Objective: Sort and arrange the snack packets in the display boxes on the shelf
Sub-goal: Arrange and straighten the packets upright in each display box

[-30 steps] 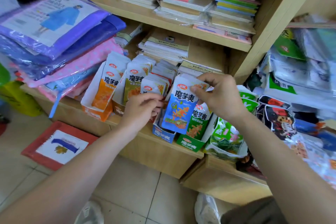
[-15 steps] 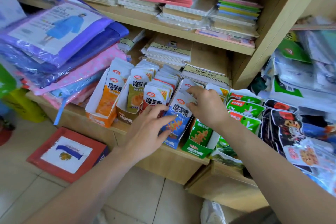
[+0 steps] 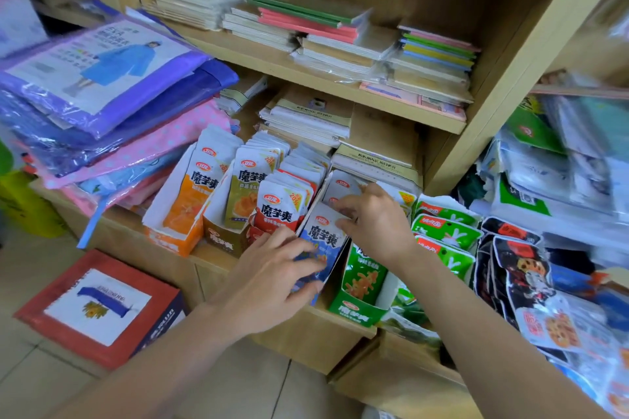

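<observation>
Left hand point(image 3: 272, 279): you're pressing spread fingers flat on the blue packet point(image 3: 321, 238), gripping nothing.
Right hand point(image 3: 371, 218): you're pinching that packet's top edge.

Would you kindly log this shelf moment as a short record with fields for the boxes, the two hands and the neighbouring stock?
display boxes: orange box, brown box, red packets, blue packets, green box, side by side on the shelf edge
left hand: fingers spread flat against the front blue packet
right hand: fingertips pressing the tops of the blue packets
above: notebooks
left: raincoat packs
</observation>
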A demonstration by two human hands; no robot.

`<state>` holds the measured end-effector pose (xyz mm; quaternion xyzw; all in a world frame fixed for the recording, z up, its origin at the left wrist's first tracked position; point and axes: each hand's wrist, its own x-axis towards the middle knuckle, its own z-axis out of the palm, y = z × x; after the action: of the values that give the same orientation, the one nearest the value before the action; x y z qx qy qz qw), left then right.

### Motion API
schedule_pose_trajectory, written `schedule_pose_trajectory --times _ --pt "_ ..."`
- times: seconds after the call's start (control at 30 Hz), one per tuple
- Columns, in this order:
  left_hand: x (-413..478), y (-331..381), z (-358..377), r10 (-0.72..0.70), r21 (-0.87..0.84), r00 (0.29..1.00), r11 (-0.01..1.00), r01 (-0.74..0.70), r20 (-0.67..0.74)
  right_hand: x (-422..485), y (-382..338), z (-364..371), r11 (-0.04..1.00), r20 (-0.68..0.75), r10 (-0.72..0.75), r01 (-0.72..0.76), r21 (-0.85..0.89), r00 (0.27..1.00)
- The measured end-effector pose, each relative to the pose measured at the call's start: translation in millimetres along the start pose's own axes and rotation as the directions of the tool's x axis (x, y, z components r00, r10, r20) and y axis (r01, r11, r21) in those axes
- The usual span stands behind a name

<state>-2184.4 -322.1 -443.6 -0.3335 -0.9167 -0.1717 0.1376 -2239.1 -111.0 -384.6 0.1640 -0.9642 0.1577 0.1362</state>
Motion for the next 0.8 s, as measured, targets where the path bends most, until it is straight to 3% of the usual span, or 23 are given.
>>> schedule_pose_trajectory --times 0.13,0.2,0.47,0.63,0.8 --pt "-5 1 6 0.04 0.088 0.995 0.995 -0.048 0.089 7 15 -22 1.0 -0.142 0.012 -0.009 0.024 0.99" --pt "-4 1 6 0.042 0.105 0.995 0.993 -0.051 0.088 14 24 -28 0.999 -0.144 0.046 -0.049 -0.011 0.988" --pt "-2 -2 7 0.044 0.082 0.997 0.995 -0.049 0.064 50 17 -32 0.988 0.071 0.094 -0.084 -0.128 0.993" --pt "-4 -7 6 0.068 0.12 0.992 0.991 -0.056 -0.103 59 10 -30 0.967 0.226 0.054 0.006 -0.255 0.973" --pt "-6 -10 -4 -0.095 0.085 0.967 0.989 0.118 -0.236 52 -1 -35 0.991 0.286 -0.009 0.046 -0.122 0.958"
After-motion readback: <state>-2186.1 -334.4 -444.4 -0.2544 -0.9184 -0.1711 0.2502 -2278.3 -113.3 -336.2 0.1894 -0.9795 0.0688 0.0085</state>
